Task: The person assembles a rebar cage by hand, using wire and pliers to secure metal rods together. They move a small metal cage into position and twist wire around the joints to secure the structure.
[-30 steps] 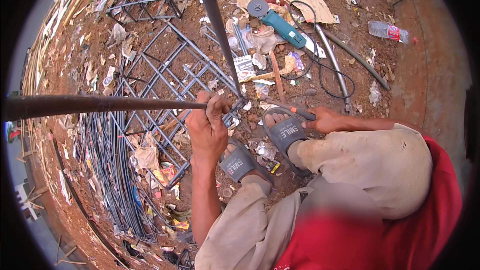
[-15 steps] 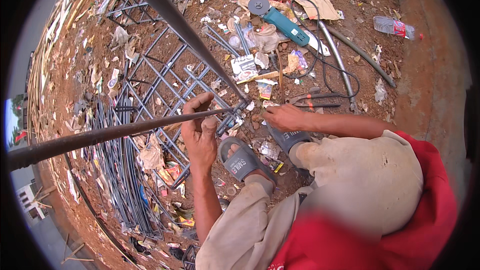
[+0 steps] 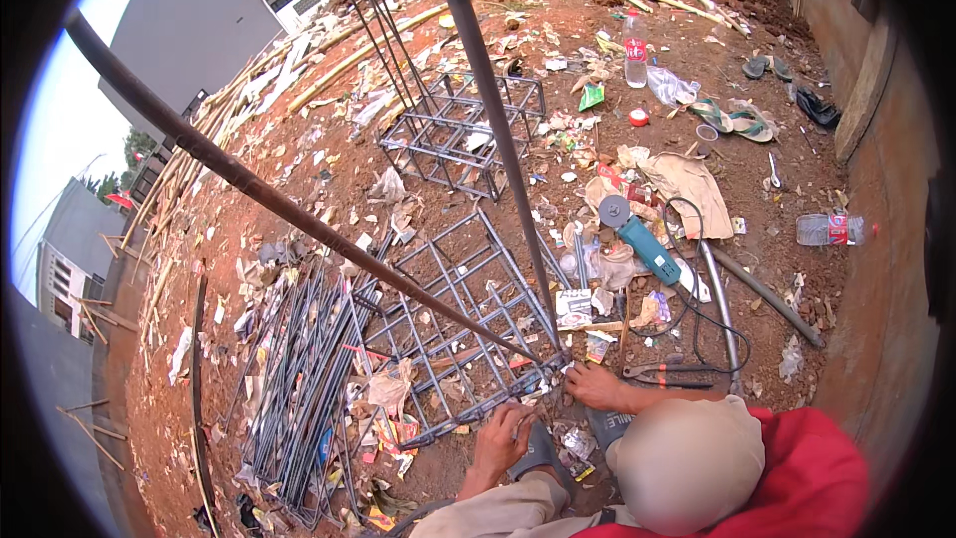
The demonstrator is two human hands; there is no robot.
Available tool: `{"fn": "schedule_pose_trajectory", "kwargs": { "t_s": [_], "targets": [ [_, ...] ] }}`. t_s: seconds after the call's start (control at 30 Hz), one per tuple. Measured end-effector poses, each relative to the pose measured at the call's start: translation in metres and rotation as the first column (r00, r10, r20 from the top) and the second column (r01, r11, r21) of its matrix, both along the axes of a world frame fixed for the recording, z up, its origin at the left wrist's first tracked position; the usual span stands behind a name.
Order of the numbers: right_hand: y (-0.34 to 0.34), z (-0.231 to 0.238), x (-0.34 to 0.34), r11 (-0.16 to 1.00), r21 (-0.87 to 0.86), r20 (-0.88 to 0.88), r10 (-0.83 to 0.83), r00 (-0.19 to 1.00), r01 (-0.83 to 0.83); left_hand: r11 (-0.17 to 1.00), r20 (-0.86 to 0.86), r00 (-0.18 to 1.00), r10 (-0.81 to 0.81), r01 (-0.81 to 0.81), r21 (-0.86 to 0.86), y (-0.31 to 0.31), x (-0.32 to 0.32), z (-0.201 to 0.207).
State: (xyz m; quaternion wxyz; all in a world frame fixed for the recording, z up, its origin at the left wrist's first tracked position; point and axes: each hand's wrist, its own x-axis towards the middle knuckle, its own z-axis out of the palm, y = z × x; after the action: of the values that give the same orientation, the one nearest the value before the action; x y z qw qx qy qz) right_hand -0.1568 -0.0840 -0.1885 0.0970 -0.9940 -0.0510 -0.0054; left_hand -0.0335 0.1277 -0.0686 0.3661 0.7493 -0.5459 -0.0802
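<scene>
My left hand point(image 3: 501, 440) is just above my sandal, beside the near edge of a rebar grid point(image 3: 453, 314). Its fingers are loosely bent and apart from the thumb, with nothing visible in them. My right hand point(image 3: 595, 386) is low by the grid's near right corner, fingers bent down and pressed together; what they hold, if anything, is too small to make out. Two long steel bars, a dark one point(image 3: 299, 219) slanting from the upper left and a steeper one point(image 3: 493, 110), come together at that corner between my hands.
Right of the grid lie red-handled pincers point(image 3: 662, 371), a teal angle grinder point(image 3: 647, 249) with its black cord, and a metal pipe point(image 3: 725, 319). Loose thin rods point(image 3: 309, 389) are bundled to the left. Behind stands another rebar cage point(image 3: 463, 134). Litter covers the soil; a wall point(image 3: 886, 239) runs along the right.
The view has tilted up, showing more ground and buildings. My left hand has dropped from beside the slanting bar to near my sandal, its fingers more bent. My right hand stays by the corner.
</scene>
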Motion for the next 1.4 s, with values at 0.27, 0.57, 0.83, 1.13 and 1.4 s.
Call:
{"fn": "schedule_pose_trajectory", "kwargs": {
  "t_s": [0.27,0.57,0.83,1.13,1.4],
  "targets": [
    [-0.031,0.010,-0.022,0.977,0.176,0.084,-0.134,0.987,0.118,0.970,0.119,0.963,0.241,-0.236,-0.049,0.022,0.046,0.067],
    [-0.061,0.033,-0.052,0.436,0.696,-0.481,-0.307,0.821,0.571,0.819,0.243,0.783,0.573,-0.559,-0.131,0.115,0.077,0.188],
    [-0.142,0.211,-0.064,0.514,0.791,-0.213,-0.278,0.937,0.332,0.926,0.265,0.899,0.350,-0.375,0.049,0.059,0.022,0.317],
    [-0.123,0.390,-0.049,0.381,0.890,-0.220,-0.121,0.968,0.250,0.993,-0.131,0.987,-0.094,0.102,0.060,-0.064,-0.022,0.319],
    [-0.064,0.407,-0.061,0.306,0.929,-0.179,-0.127,0.976,0.210,0.961,-0.194,0.955,-0.225,0.184,-0.206,-0.102,-0.024,0.283]
  ]
}}
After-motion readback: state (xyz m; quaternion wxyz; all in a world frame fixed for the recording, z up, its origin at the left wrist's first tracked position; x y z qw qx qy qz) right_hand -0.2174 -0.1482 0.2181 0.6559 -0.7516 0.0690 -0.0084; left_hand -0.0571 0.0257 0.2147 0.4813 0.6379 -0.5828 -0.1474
